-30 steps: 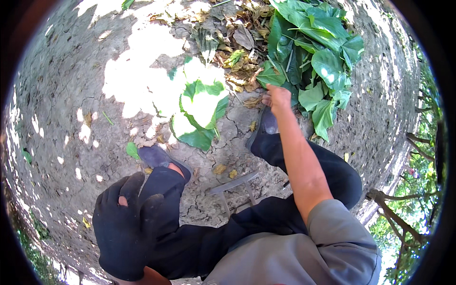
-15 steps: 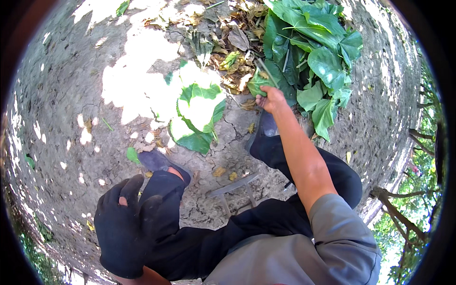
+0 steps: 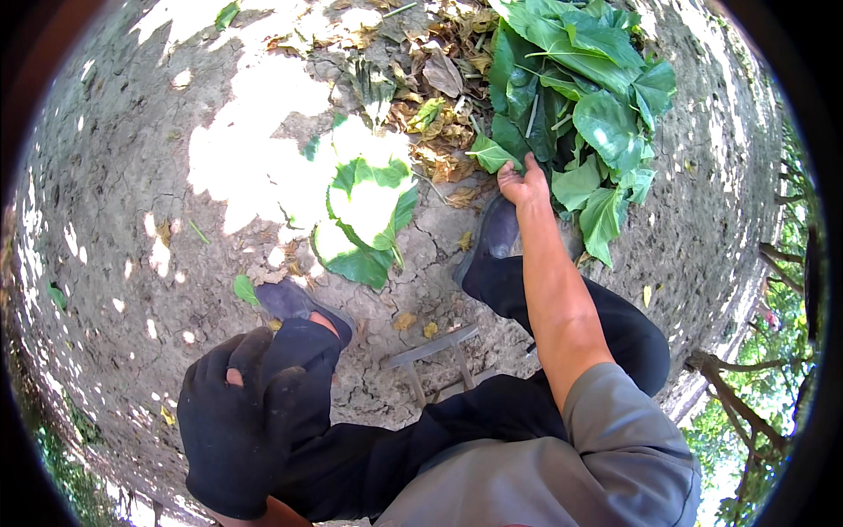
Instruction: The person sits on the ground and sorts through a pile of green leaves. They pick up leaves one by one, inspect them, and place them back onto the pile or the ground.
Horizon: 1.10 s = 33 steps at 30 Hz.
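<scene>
My bare right hand [image 3: 524,183] is at the near left side of a pile of large green leaves [image 3: 606,123]. Its thumb and fingers close on the edge of a smaller green leaf [image 3: 493,154], whose stalk points away from me. The fingers' undersides are hidden. At the lower left, by my left knee, my left hand [image 3: 230,422] wears a black glove with a hole showing a bit of skin. Its fingers are loosely bent and slightly apart, with nothing seen in them. Between my feet and the pile lie a few broad green leaves [image 3: 356,255], partly in glaring sunlight.
Dry brown leaves [image 3: 443,75] are heaped left of the green pile. A small wooden stool or frame [image 3: 430,347] stands between my legs. My shoes [image 3: 294,301] rest on cracked bare soil. Branches [image 3: 746,404] and foliage show at the right rim.
My right hand has moved slightly right and nearer the pile, with the small leaf's stalk now tilting left. The gloved left hand has barely shifted.
</scene>
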Each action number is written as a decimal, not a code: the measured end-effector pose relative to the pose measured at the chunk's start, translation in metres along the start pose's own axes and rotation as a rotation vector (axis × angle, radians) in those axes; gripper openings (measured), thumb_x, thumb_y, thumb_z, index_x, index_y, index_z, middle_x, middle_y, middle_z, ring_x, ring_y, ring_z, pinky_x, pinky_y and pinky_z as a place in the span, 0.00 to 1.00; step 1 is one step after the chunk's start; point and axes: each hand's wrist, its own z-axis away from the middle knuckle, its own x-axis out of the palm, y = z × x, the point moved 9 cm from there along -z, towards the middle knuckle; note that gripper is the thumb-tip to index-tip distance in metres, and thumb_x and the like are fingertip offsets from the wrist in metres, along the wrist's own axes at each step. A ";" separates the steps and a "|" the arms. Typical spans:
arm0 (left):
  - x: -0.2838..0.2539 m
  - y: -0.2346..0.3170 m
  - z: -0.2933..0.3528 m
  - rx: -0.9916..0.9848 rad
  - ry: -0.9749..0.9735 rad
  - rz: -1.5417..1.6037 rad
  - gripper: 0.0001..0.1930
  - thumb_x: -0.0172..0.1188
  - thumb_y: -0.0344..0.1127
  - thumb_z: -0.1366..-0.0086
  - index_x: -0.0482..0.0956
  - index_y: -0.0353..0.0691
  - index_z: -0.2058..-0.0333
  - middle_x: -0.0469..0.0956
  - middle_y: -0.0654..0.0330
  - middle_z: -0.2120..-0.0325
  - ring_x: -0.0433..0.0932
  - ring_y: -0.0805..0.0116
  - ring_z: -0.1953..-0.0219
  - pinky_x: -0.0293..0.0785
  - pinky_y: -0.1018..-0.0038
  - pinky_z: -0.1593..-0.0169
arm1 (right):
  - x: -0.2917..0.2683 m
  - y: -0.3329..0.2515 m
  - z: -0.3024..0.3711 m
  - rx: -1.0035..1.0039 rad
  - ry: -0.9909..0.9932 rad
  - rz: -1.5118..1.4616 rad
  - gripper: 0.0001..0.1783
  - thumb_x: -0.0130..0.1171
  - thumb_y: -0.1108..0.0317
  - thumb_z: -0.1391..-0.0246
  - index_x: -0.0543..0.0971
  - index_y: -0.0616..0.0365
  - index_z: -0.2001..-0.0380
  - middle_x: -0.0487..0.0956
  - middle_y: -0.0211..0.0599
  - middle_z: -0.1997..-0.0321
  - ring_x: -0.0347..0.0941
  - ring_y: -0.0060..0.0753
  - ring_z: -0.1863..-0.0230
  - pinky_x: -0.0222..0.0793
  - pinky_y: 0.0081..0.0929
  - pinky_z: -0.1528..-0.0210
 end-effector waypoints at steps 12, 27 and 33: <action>0.000 0.008 -0.002 0.039 -0.002 0.011 0.18 0.61 0.36 0.37 0.74 0.37 0.51 0.77 0.48 0.58 0.76 0.45 0.56 0.71 0.57 0.53 | -0.016 0.058 0.053 -0.068 -0.015 0.221 0.04 0.49 0.65 0.35 0.69 0.52 0.62 0.75 0.35 0.71 0.68 0.29 0.80 0.67 0.25 0.81; -0.002 0.002 0.015 0.011 0.018 -0.043 0.18 0.60 0.39 0.36 0.75 0.38 0.50 0.78 0.50 0.58 0.77 0.48 0.57 0.72 0.59 0.53 | -0.040 0.221 0.143 0.150 -0.296 1.035 0.06 0.56 0.69 0.41 0.71 0.59 0.67 0.75 0.39 0.73 0.77 0.36 0.79 0.77 0.33 0.80; -0.002 -0.005 0.016 0.013 0.044 -0.035 0.18 0.61 0.38 0.37 0.75 0.38 0.51 0.78 0.50 0.59 0.77 0.48 0.57 0.72 0.58 0.54 | -0.042 0.233 0.146 0.072 -0.419 1.675 0.15 0.59 0.70 0.47 0.76 0.73 0.61 0.80 0.48 0.67 0.79 0.36 0.77 0.76 0.32 0.77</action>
